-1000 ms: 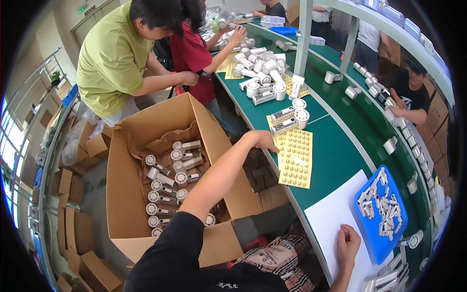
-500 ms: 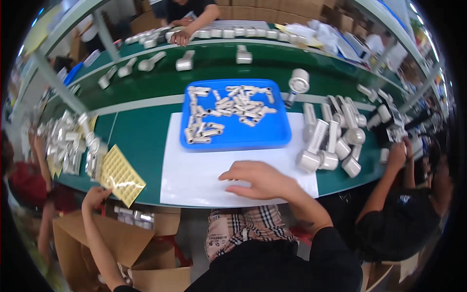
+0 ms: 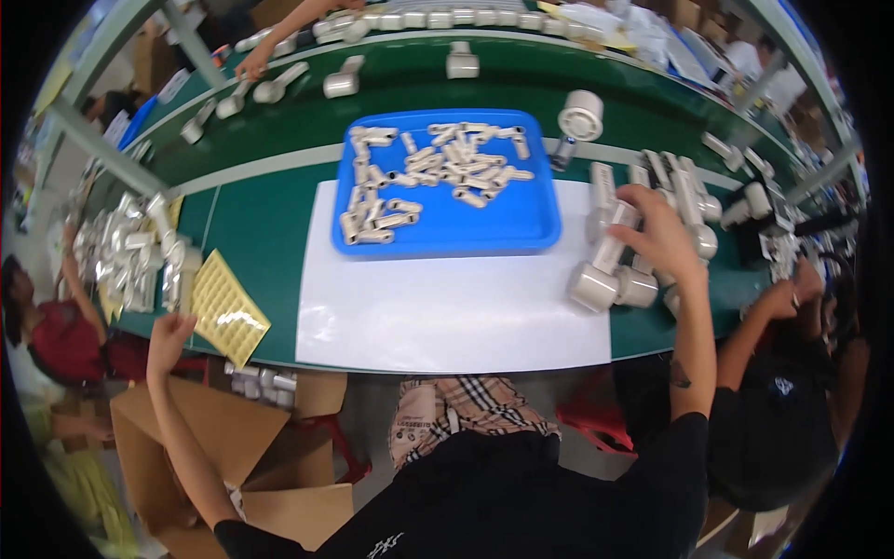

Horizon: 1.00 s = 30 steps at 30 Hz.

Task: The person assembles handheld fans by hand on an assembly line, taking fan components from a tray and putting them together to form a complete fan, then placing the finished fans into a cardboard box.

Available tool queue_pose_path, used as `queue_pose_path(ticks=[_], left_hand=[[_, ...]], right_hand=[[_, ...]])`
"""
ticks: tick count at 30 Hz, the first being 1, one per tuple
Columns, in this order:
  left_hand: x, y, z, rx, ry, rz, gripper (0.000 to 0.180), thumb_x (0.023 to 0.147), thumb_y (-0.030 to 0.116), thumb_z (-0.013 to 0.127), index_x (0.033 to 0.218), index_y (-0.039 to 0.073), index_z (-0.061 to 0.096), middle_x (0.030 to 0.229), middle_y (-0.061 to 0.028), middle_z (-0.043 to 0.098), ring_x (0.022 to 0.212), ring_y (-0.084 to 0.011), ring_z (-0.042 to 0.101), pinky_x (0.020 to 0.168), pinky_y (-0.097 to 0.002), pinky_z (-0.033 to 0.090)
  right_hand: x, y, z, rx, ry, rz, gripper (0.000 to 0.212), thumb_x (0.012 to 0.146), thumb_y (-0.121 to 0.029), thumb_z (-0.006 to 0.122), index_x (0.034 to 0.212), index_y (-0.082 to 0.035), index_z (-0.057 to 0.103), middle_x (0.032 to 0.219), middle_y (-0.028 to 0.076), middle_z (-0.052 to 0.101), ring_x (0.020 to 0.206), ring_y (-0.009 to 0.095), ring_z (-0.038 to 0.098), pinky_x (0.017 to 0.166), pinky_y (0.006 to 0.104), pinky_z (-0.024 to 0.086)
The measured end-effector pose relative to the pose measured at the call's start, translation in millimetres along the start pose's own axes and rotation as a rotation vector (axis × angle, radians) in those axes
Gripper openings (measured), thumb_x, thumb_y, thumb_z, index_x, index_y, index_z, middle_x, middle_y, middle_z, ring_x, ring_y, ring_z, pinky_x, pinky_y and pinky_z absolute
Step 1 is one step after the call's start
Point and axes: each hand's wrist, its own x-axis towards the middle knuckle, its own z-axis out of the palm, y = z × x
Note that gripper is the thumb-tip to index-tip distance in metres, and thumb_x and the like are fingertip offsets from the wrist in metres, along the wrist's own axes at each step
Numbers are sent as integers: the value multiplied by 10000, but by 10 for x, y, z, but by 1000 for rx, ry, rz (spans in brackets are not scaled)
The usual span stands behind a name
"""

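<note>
From the head camera I see my right hand [image 3: 663, 238] spread over a cluster of white cylinders [image 3: 615, 270] on the green table [image 3: 270, 224], fingers closing on one. My left hand [image 3: 169, 337], loosely open, touches a yellow sheet [image 3: 226, 307] at the table's edge.

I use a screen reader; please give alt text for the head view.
The person's right hand grips white cylinders beside a blue tray of small parts; the left hand touches a yellow sheet.
</note>
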Motion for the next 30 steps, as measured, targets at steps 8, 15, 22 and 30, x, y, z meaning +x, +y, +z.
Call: queue_pose_path(ticks=[8,15,22,30], left_hand=[[-90,1977,632,-28,-151,434,312,840,322,745,774,42,625,594,-19,551,542,-112,503,503,-292,400],[374,2564,1746,-61,-188,726,283,806,259,727,976,36,693,890,-143,665,845,-275,630,756,-378,502],[559,2527,2165,82,-70,680,313,749,171,752,1027,38,704,988,-139,624,901,-302,614,806,-383,497],[533,2563,2164,142,-135,486,266,718,168,750,959,56,729,933,-135,629,904,-305,631,775,-406,501]], right_hand=[[-236,-591,-178,195,-162,-202,389,668,-156,796,979,-43,590,921,83,502,842,214,517,711,327,425],[-302,-1109,330,594,16,-59,142,789,-96,715,842,-30,600,797,47,550,716,130,532,603,272,414],[-325,-1041,1141,685,-181,239,240,883,-215,674,811,7,618,683,27,588,595,78,488,535,252,400],[-466,-928,1192,443,-199,109,269,825,-245,708,859,11,633,812,124,596,770,255,605,673,350,472]])
